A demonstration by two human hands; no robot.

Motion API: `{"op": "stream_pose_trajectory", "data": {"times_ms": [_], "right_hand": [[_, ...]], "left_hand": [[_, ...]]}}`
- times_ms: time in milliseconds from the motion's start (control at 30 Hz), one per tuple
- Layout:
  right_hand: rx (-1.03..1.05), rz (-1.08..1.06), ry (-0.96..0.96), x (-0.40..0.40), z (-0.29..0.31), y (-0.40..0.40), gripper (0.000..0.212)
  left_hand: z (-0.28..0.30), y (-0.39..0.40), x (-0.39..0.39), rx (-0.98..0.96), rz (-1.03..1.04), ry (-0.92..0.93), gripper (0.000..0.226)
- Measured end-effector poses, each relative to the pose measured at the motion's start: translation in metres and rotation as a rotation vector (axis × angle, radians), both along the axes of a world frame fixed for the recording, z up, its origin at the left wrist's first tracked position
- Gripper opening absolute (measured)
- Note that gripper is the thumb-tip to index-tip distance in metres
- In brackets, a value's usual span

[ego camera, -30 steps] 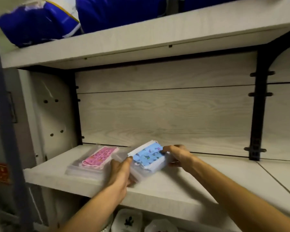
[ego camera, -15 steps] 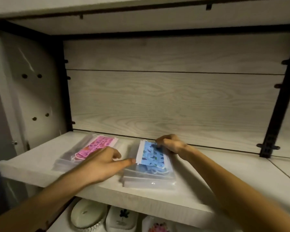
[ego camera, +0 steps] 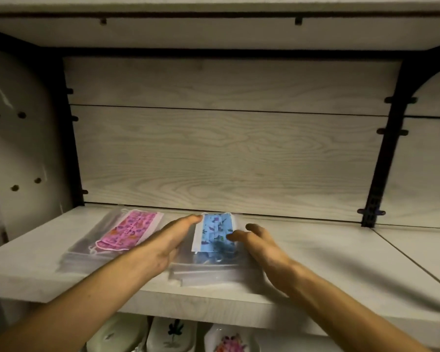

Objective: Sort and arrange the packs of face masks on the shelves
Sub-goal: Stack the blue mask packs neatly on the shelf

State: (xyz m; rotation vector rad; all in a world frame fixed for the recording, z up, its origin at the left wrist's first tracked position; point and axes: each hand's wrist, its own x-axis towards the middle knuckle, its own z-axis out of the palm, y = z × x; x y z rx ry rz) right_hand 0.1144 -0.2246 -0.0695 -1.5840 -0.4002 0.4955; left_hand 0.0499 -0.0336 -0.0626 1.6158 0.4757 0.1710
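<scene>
1. On the shelf [ego camera: 315, 252]: blue mask pack [ego camera: 215, 237] at centre; pink mask pack [ego camera: 127, 231] at its 9 o'clock, apart.
2. Left hand [ego camera: 168, 240] flat-fingered against blue pack's left edge; right hand [ego camera: 259, 246], fingers loosely extended, touching its right edge.

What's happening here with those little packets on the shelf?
A person is arranging packs of face masks on a wooden shelf. Both hands flank the blue pack: the left hand lies along its left edge, the right hand touches its right side with straight fingers. The pink pack lies flat just to the left, untouched.
</scene>
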Motion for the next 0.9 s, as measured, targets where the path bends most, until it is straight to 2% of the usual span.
{"op": "stream_pose_trajectory", "data": {"times_ms": [67, 133, 300, 367, 400, 433, 533, 600, 667, 733, 800, 900], "right_hand": [[0.018, 0.022, 0.027, -0.01, -0.003, 0.002, 0.027], [0.001, -0.024, 0.023, -0.009, -0.009, 0.006, 0.018], [-0.07, -0.079, -0.086, -0.004, -0.01, -0.001, 0.019], [-0.024, -0.099, -0.087, 0.003, -0.012, -0.001, 0.04], [-0.039, -0.103, -0.089, 0.007, -0.014, 0.001, 0.046], [-0.058, -0.112, -0.087, 0.01, -0.015, 0.004, 0.043], [-0.092, -0.182, -0.105, 0.011, -0.017, 0.013, 0.008], [-0.12, -0.197, -0.172, 0.013, -0.021, 0.016, 0.01], [-0.141, -0.185, -0.222, 0.01, -0.022, 0.015, 0.013], [-0.159, -0.174, -0.254, 0.008, -0.024, 0.014, 0.013], [-0.157, -0.148, -0.259, 0.006, -0.025, 0.015, 0.004], [-0.158, -0.144, -0.244, 0.007, -0.026, 0.017, 0.009]], "left_hand": [[0.0, -0.005, 0.001, -0.01, 0.004, -0.019, 0.014], [-0.002, -0.009, 0.001, -0.033, -0.025, -0.056, 0.02], [0.0, -0.007, -0.006, -0.052, 0.02, -0.049, 0.018], [-0.005, 0.001, -0.004, -0.052, 0.026, -0.068, 0.037], [-0.006, 0.001, -0.003, -0.059, 0.027, -0.07, 0.038], [-0.004, -0.001, -0.002, -0.073, 0.009, -0.09, 0.038], [-0.004, -0.01, 0.005, -0.068, -0.02, -0.078, 0.049], [-0.005, -0.01, 0.007, -0.021, 0.011, -0.098, 0.054], [-0.011, -0.005, 0.009, 0.021, 0.009, -0.098, 0.07], [-0.015, -0.001, 0.005, 0.053, -0.006, -0.056, 0.068], [-0.02, 0.002, 0.003, 0.062, -0.016, -0.016, 0.076], [-0.03, 0.004, 0.008, 0.056, -0.006, -0.017, 0.08]]}}
